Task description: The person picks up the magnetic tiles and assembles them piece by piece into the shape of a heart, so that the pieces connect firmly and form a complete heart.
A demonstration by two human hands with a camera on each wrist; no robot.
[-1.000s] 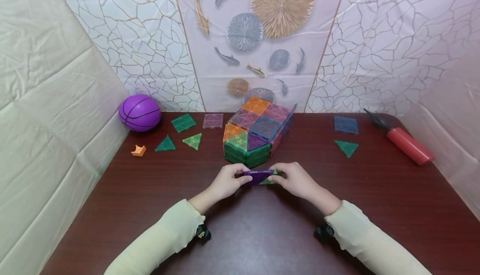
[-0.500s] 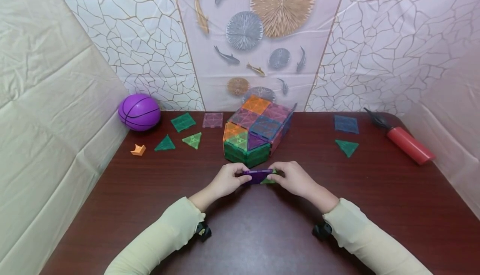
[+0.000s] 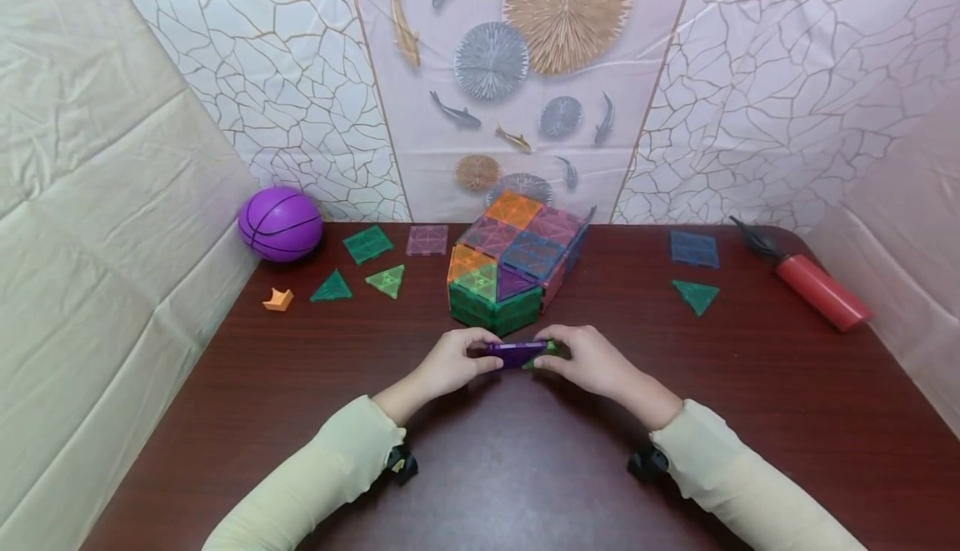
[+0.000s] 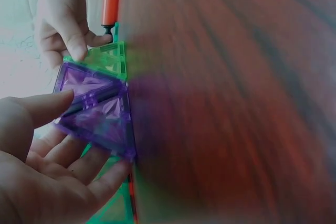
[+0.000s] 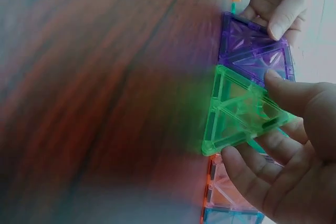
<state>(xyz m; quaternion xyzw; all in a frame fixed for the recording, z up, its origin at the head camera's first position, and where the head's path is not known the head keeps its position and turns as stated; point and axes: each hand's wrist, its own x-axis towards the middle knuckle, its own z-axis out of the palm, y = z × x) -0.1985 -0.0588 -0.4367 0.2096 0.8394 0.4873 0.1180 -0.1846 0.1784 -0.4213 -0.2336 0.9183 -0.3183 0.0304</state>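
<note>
Two purple triangular magnetic tiles [image 4: 102, 124] and a light green triangular magnetic tile [image 5: 236, 111] stand edge to edge in a row, upright on the table. My left hand [image 3: 450, 363] pinches the purple end between thumb and fingers. At the other end my right hand [image 3: 592, 359] holds the row, its thumb on the purple tile beside the green one and its fingers behind the green tile. Just beyond both hands sits a box-like structure of magnetic tiles [image 3: 491, 238], orange, pink, blue, purple and green.
Loose tiles lie to the left, including a green square [image 3: 367, 245], a pink square [image 3: 427, 241] and a light green triangle [image 3: 386, 282]. A purple ball [image 3: 281, 224] and an orange piece [image 3: 278, 300] are farther left. Right: blue square [image 3: 693, 248], green triangle [image 3: 696, 296], red pump [image 3: 822, 292].
Both hands keep their hold on the joined tiles in nearly the same place. The thumbs have shifted slightly downward, and the left forearm has moved a little to the left.
</note>
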